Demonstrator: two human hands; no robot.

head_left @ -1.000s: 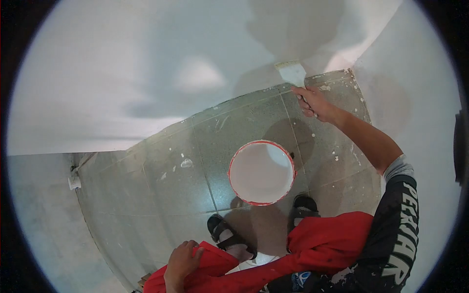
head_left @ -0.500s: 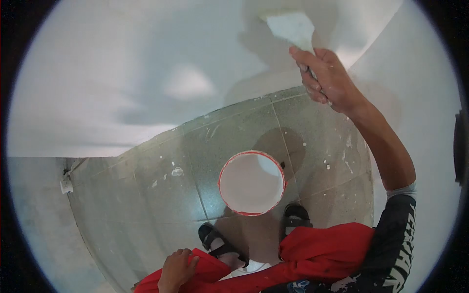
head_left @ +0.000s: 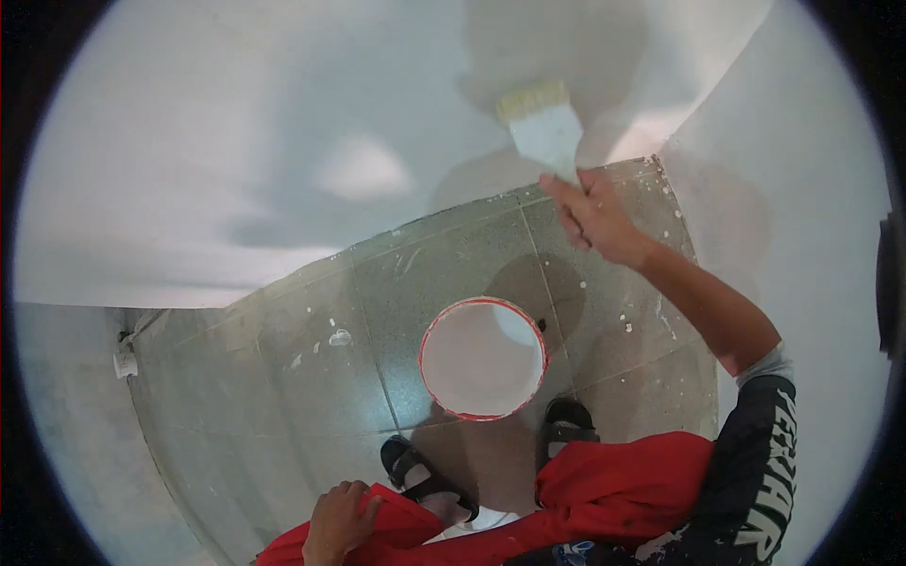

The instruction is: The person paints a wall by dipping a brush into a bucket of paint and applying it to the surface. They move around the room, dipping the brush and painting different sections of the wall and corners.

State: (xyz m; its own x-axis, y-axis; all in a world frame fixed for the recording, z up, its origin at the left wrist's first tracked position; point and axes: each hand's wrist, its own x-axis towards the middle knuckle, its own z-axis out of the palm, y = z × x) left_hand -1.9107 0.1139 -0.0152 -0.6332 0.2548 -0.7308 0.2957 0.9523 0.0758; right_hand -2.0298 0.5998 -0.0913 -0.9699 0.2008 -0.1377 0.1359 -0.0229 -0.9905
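My right hand (head_left: 597, 213) is closed around the handle of a wide paintbrush (head_left: 547, 130). The brush has a white, paint-covered body and yellowish bristles, which point up and to the left against the white wall (head_left: 368, 85). Below and left of that hand, a round bucket (head_left: 483, 358) with a red rim stands on the floor, holding white paint. My left hand (head_left: 337, 522) rests on the knee of my red trousers (head_left: 623, 481), its fingers lying over the cloth with no tool in them.
Grey floor tiles (head_left: 453, 250) carry white paint spots. A second wall (head_left: 802, 217) meets the first at a corner on the right. My sandalled feet (head_left: 422, 474) stand just behind the bucket. A small white object (head_left: 125, 364) sits by the left wall's edge.
My right hand and the paintbrush have moved down the wall and slightly left, closer to the floor line. The left hand and the bucket stay nearly in place.
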